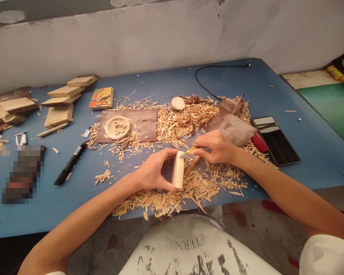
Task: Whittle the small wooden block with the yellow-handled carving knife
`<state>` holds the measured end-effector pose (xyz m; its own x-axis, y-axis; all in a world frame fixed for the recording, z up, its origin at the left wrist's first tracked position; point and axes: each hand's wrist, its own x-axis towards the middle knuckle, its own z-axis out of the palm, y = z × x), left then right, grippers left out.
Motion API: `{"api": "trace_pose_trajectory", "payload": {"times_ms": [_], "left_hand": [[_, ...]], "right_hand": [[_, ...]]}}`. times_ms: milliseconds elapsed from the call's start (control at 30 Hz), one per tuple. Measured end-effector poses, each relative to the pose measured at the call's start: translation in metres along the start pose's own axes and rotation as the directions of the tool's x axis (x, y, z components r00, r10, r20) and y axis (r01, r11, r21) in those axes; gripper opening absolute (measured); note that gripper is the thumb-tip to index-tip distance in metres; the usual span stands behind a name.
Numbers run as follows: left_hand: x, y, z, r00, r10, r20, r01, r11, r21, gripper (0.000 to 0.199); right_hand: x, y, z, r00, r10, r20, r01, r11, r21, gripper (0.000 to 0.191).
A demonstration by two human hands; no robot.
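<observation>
My left hand (157, 170) grips a pale wooden block (178, 172) by its two ends, thumb at the near end and fingers at the far end. The block stands on edge above the shavings. In my right hand (213, 147) is a utility knife with a yellow handle (191, 150). Its blade (184, 154) points left and meets the upper right edge of the block. Wood shavings (172, 200) lie heaped under and around both hands.
Behind my hands, a carved wooden disc (117, 127) rests on brown sandpaper (146, 122). A phone (275, 141) lies right, a black marker (70, 164) left. Wooden blocks (64, 91) are stacked at the back left. A black cable (202, 82) curls at the back.
</observation>
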<state>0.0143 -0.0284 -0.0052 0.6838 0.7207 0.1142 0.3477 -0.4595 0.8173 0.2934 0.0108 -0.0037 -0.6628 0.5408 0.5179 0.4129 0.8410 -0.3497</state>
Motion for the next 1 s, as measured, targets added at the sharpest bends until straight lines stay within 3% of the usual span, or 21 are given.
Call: {"api": "trace_pose_trajectory", "payload": {"times_ms": [567, 667, 800, 1000], "left_hand": [[0.002, 0.005, -0.002, 0.999, -0.048, 0.002, 0.047, 0.992, -0.118, 0.092], [-0.001, 0.004, -0.003, 1.0, -0.013, 0.028, 0.014, 1.0, -0.016, 0.094], [-0.004, 0.003, -0.002, 0.998, 0.007, 0.067, -0.011, 0.997, 0.074, 0.098], [-0.002, 0.003, -0.001, 0.999, -0.008, 0.034, 0.007, 1.0, 0.03, 0.097]], "right_hand": [[0.001, 0.005, -0.006, 1.0, 0.005, -0.012, -0.007, 0.989, -0.15, 0.038], [-0.003, 0.018, -0.015, 0.989, 0.145, -0.024, -0.146, 0.951, -0.274, 0.042], [-0.007, 0.031, -0.03, 0.939, 0.275, -0.206, -0.331, 0.885, -0.329, 0.041], [0.002, 0.008, -0.019, 0.992, 0.111, -0.061, -0.119, 0.982, -0.149, 0.04]]}}
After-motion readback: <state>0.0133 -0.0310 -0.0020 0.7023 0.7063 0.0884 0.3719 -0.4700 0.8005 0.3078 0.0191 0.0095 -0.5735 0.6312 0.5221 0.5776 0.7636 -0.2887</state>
